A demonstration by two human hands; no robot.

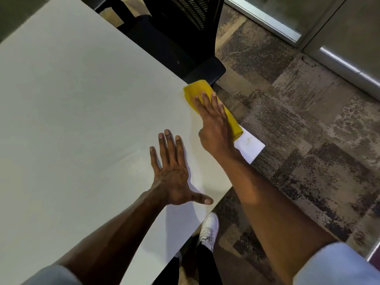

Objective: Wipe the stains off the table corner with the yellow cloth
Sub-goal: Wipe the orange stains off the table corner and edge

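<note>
1. Nearest you, your pale sleeves frame the view; your left hand (174, 173) lies flat on the table (72, 110), fingers spread wide, holding nothing.
2. Your right hand (213, 124) presses flat, fingers extended, on the yellow cloth (200, 89), which lies along the table edge near the corner (249, 149).
3. Risk: the cloth overhangs the edge, so a stroke outward could push it onto the carpet (308, 120).
4. Your palm hides part of the cloth; only faint specks show at the corner, too indistinct to call stains.
</note>
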